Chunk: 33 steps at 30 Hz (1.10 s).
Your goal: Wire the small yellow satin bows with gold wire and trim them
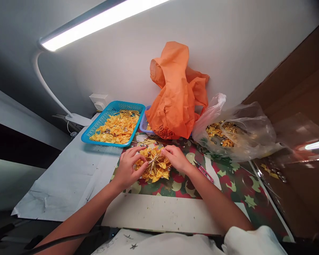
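Note:
A round bunch of yellow ribbon bows (158, 174) rests on the camouflage-patterned sheet, its thin gold ties (153, 161) fanning out from the middle. My left hand (129, 167) curves round its left side, with one finger stretched over the top and the thumb and another finger close together near the ties. On the right edge, my right hand (177, 159) pinches the bunch between thumb and fingers; its exact grip is partly hidden. Loose gold ties (149, 141) lie just behind the bunch. Small pink-handled thread snips (204, 171) lie to the right, beside my right forearm.
A blue basket (110, 143) of yellow bows stands back left. Behind are an orange bag (172, 95) and a partly hidden purple basket (143, 124). A clear plastic bag (252, 131) with gold pieces sits right, near a cardboard wall (303, 88). A lamp (95, 26) hangs overhead.

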{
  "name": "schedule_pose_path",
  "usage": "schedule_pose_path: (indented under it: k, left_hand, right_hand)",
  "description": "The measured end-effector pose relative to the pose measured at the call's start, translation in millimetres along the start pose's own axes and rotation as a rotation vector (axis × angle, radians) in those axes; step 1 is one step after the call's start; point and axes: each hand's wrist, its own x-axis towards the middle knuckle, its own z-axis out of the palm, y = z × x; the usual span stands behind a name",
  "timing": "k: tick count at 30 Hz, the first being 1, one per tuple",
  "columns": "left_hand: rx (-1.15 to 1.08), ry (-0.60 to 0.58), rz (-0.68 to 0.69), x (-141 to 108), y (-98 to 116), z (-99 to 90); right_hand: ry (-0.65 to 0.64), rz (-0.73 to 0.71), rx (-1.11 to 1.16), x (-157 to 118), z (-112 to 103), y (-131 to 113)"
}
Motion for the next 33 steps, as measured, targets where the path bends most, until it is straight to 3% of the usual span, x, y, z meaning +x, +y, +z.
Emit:
schedule_pose_path:
  k: [7,15,33]
  left_hand:
    - [0.163,-0.130,0.085,7,0,-3.0]
    - [0.201,-0.231,0.150,11,3,-4.2]
    - [-0.051,-0.254,0.078,10,-2,2.6]
  right_hand:
    - [-0.136,-0.033,-0.163,12,-5,-12]
    - [-0.195,-0.047,-0.198,22,-5,-28]
    - [0.057,-0.058,-0.050,7,19,-3]
